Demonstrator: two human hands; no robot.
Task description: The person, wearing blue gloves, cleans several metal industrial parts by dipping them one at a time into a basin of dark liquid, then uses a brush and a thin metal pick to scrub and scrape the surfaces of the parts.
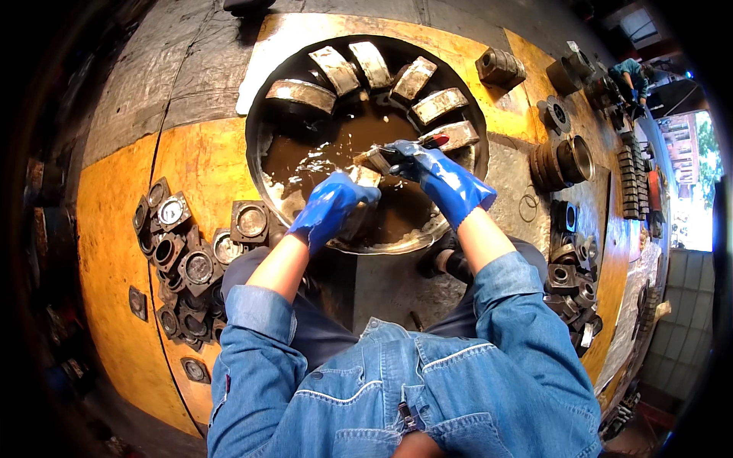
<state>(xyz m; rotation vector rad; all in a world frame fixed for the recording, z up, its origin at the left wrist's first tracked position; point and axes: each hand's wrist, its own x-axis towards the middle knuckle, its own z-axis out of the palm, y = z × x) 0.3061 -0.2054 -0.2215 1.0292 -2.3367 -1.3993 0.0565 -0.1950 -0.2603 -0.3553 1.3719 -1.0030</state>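
A metalworking or machine-repair workshop, seen from above. A round metal basin [267,164] of dirty brown liquid holds curved metal blocks [301,93] soaking along its rim. Square flanged castings [200,267] lie heaped on a stained yellow floor [198,164], pulleys and ring-shaped parts [563,160] lie opposite, and another person [632,76] works farther off

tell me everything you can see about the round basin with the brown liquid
The basin is a wide, round, dark metal pan with a worn, shiny rim, holding murky brown liquid. Grey curved metal blocks lean along its far wall. It sits on the floor before the person, whose blue-gloved left hand and right hand work over it.
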